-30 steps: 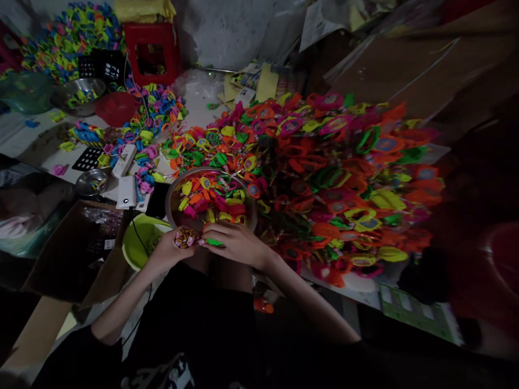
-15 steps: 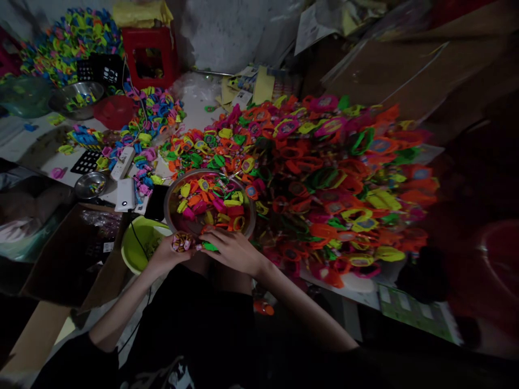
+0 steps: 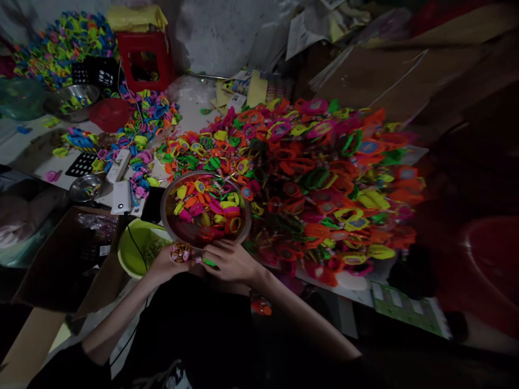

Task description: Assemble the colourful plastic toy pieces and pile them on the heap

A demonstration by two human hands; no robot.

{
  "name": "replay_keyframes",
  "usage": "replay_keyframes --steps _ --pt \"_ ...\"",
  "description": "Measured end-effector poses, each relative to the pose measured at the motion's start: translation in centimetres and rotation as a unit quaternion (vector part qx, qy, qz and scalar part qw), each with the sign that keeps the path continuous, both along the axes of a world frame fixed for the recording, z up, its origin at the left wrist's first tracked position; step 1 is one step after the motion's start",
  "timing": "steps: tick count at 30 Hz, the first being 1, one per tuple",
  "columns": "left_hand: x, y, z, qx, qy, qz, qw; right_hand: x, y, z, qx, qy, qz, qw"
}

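Closed round a bundle of small striped pink and brown pieces, my left hand is just below a metal bowl. My right hand has its fingers curled on a green toy watch, close to the left hand. A small pale piece shows between the two hands. Inside the bowl lie toy watches in pink, orange, yellow and green. To the right of the bowl rises a large heap of similar bright toy watches.
A lime green basin and a cardboard box stand at the lower left. A white power bank, power strip, red bowl and red stool are further back. Someone's arm shows at the left.
The view has shifted slightly, so the table things sit a little further left and lower. Both hands are a bit lower relative to the bowl and keep their holds.
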State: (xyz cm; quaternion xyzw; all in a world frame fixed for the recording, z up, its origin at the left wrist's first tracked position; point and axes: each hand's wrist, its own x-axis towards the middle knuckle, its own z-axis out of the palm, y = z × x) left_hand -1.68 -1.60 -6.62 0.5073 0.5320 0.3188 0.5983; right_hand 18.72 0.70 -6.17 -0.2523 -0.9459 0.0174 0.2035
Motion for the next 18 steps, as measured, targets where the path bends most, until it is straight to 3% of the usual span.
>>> replay_keyframes --steps 3,6,8,11,13,14,15,16,18 --pt "-0.3 -0.1 -0.6 -0.016 0.002 -0.02 1.0 -0.2 0.1 0.1 -0.088 -0.015 -0.008 0.996" --pt "-0.7 0.0 -0.7 -0.056 -0.004 -0.045 0.997 0.8 0.8 1.6 -0.258 -0.018 0.035 0.965" --pt "-1.1 0.0 -0.5 -0.068 -0.009 -0.032 0.997 3.0 1.7 3.4 -0.37 -0.021 0.072 0.926" --pt "-1.6 0.1 -0.3 -0.083 -0.011 0.012 0.996 8.7 4.0 6.5 -0.474 0.002 0.065 0.878" --pt "-1.8 0.0 -0.2 -0.101 -0.012 0.026 0.994 12.9 6.0 7.9 -0.444 0.107 -0.039 0.889" --pt "-1.8 -0.1 -0.2 -0.109 -0.011 0.029 0.994 14.7 7.1 8.1 -0.383 0.205 -0.122 0.892" --pt "-1.7 -0.1 -0.3 -0.115 -0.01 0.031 0.993 16.1 8.1 8.1 -0.293 0.334 -0.207 0.871" --pt "-1.7 -0.1 -0.3 -0.119 -0.012 0.034 0.992 17.0 8.9 7.6 -0.199 0.446 -0.269 0.83" --pt "-1.5 -0.2 -0.6 -0.12 -0.013 0.042 0.992 17.2 10.1 5.7 -0.057 0.559 -0.352 0.749"
